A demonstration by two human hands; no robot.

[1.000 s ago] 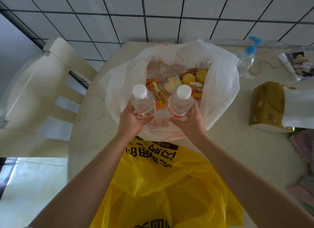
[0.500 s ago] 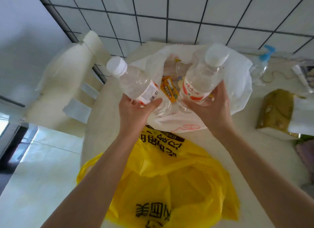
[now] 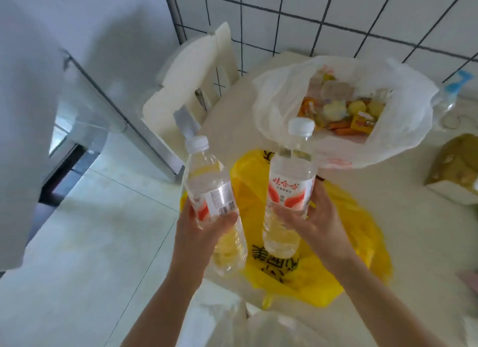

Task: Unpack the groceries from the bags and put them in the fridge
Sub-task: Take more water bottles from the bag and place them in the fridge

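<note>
My left hand (image 3: 199, 232) grips a clear water bottle (image 3: 207, 188) with a white cap and a red-and-white label, held upright over the table's left edge. My right hand (image 3: 315, 222) grips a second water bottle (image 3: 291, 183) of the same kind, above the crumpled yellow bag (image 3: 357, 243). Behind them the open white plastic bag (image 3: 403, 129) lies on the table, with yellow and orange snack packs and round pale items inside. A grey-white fridge (image 3: 31, 113) fills the left side.
A cream chair (image 3: 191, 69) stands between the fridge and the round cream table (image 3: 413, 230). A brown-gold box (image 3: 455, 165) and a spray bottle with a blue head (image 3: 450, 93) sit at the right. Another pale plastic bag (image 3: 232, 320) lies at the bottom. Tiled wall behind.
Both bottles have come up out of the white bag and toward me, now over the yellow bag. My view has swung left, bringing the fridge and floor into sight.
</note>
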